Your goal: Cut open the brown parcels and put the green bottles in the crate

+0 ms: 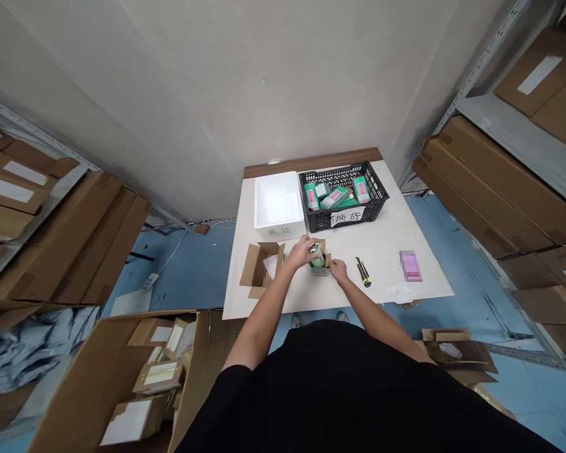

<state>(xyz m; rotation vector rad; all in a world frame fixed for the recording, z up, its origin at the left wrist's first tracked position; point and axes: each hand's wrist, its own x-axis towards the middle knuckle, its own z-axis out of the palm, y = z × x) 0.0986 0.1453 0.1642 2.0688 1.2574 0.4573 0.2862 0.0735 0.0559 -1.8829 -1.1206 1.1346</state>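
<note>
My left hand (302, 250) is closed round the shiny top of a light green bottle-like item (318, 259). This item stands partly inside a small green box (319, 272) whose brown flaps are open. At the box's right side, my right hand (338, 269) pinches a flap. To the left of my hands sits an open cardboard carton (252, 267) with white wrapping inside. A black and yellow box cutter (363, 272) lies on the table to the right of my right hand. My fingers hide part of the item's top.
Behind my hands on the white table (387, 248) stand a white foam box (280, 230) and a black plastic crate (318, 220) holding several green and pink boxes. A blurred pink object (410, 266) lies right. A large carton of parcels (85, 371) stands lower left; loaded shelves flank both sides.
</note>
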